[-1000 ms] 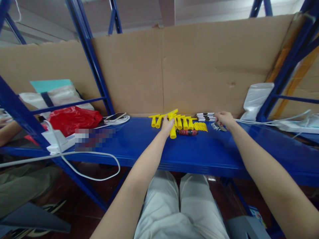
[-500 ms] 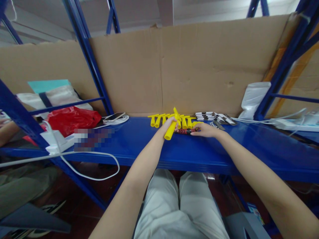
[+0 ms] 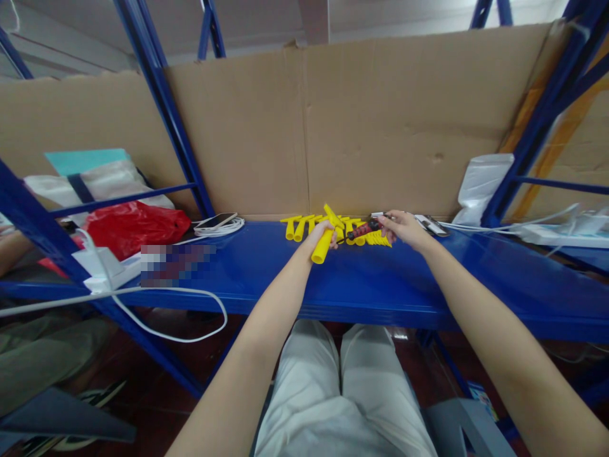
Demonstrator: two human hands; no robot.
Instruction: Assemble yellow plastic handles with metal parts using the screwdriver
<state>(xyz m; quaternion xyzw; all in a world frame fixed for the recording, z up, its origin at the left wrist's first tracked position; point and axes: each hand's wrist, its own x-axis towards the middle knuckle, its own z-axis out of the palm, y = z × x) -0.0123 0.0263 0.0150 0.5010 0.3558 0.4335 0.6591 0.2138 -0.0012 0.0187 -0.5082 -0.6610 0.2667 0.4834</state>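
Observation:
My left hand (image 3: 320, 232) is closed around a yellow T-shaped plastic piece (image 3: 322, 246), whose hollow round end points toward me and whose crossbar sticks out above the fingers. My right hand (image 3: 400, 228) pinches one end of a slim red and black stick-like tool (image 3: 362, 229). The tool slants down to the left, its far end close to my left hand; whether it touches the piece I cannot tell. Behind the hands, several similar yellow pieces (image 3: 298, 230) lie in a row. Ridged yellow parts (image 3: 379, 239) lie under and beside the tool.
Black and white packets (image 3: 432, 225) lie at the right. A phone (image 3: 216, 221) rests on a coiled white cable at the left, near a red bag (image 3: 137, 225) and a power strip (image 3: 109, 271). A cardboard wall (image 3: 371, 127) backs the blue shelf (image 3: 266, 279). Another person sits at the far left.
My right hand has risen and moved right, tilting the red and black tool from nearly flat to slanting upward. My left hand keeps the yellow piece almost in place.

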